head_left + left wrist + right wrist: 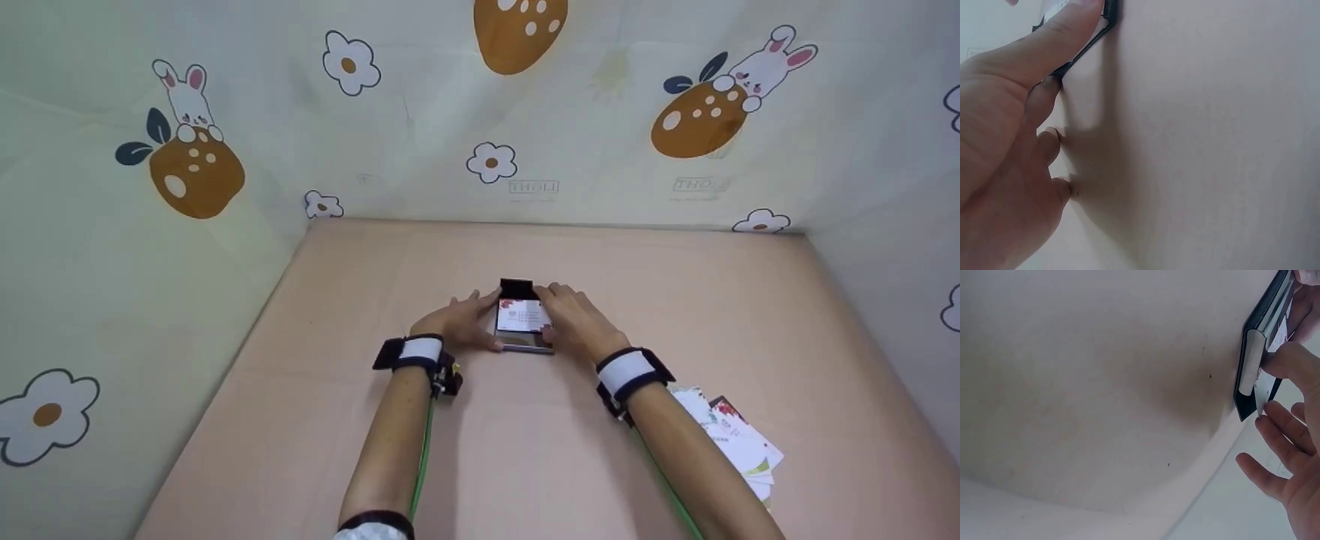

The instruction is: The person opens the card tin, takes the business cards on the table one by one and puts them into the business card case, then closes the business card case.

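Observation:
A black card case [525,344] with its lid flap up at the far side lies near the middle of the table. In it shows a white business card [523,316] with red flowers at the corners. My left hand [463,322] grips the case's left side, thumb at the near corner, fingers along the side. My right hand [581,324] is at the right side. In the right wrist view its thumb and fingertips pinch a card edge that sticks out past the case [1252,363]. The left wrist view shows only a corner of the case beside the thumb.
A loose fan of printed cards [739,442] lies on the table [337,412] at the right, partly behind my right forearm. A patterned cloth wall [420,135] stands along the back and both sides. Green cables run along both forearms.

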A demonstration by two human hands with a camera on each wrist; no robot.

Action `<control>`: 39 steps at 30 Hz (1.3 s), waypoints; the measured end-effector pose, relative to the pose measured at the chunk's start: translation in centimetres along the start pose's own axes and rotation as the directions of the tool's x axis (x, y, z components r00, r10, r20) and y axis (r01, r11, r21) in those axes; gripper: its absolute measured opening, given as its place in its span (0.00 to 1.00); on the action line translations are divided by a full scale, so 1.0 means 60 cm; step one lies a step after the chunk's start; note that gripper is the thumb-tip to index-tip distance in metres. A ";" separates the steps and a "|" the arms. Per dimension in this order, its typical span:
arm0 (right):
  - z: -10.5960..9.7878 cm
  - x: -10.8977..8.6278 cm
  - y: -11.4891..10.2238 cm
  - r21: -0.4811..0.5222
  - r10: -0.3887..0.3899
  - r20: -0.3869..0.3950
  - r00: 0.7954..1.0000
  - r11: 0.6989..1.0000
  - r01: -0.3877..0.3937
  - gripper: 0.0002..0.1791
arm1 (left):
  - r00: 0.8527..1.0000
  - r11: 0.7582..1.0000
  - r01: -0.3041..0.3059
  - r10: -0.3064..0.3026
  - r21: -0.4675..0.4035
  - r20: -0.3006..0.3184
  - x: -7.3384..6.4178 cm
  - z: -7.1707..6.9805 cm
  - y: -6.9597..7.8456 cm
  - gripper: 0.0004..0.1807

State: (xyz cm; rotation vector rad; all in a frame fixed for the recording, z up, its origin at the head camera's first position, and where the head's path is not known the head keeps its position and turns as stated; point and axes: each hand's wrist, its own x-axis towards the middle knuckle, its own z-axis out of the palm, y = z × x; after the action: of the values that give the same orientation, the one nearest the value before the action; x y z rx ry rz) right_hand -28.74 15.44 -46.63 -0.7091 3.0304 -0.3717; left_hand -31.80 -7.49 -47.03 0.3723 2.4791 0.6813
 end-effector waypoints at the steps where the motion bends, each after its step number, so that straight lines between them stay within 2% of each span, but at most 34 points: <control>1: 0.000 0.001 0.000 0.006 0.007 0.005 1.000 1.000 -0.007 0.39 | 1.000 1.000 -0.003 0.003 0.003 0.001 -0.001 0.000 0.000 0.57; 8: -0.001 0.010 0.001 0.030 0.050 0.060 0.997 0.998 -0.052 0.33 | 1.000 1.000 0.015 -0.015 -0.010 0.009 0.001 -0.001 0.001 0.57; 18: -0.009 0.002 -0.008 0.002 0.018 0.063 0.998 1.000 -0.018 0.16 | 1.000 1.000 0.017 -0.017 -0.013 0.001 0.000 -0.002 0.003 0.57; 26: 0.002 -0.009 -0.014 0.011 0.002 0.037 0.999 1.000 -0.003 0.16 | 1.000 0.999 0.030 -0.030 -0.015 0.001 -0.003 -0.002 0.003 0.57; 32: 0.013 -0.018 -0.015 -0.023 -0.017 0.026 1.000 1.000 0.018 0.24 | 1.000 1.000 0.017 -0.017 -0.004 -0.006 -0.005 -0.002 0.003 0.56; 39: 0.021 -0.029 -0.018 -0.042 -0.050 0.032 0.998 0.998 0.051 0.28 | 1.000 1.000 0.003 -0.003 -0.007 -0.010 -0.009 -0.001 0.002 0.55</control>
State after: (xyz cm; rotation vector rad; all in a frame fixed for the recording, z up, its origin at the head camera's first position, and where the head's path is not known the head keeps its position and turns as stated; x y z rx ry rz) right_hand -26.66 14.97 -47.68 -0.7873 3.0047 -0.2944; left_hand -31.39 -7.61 -46.69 0.3631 2.4858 0.6925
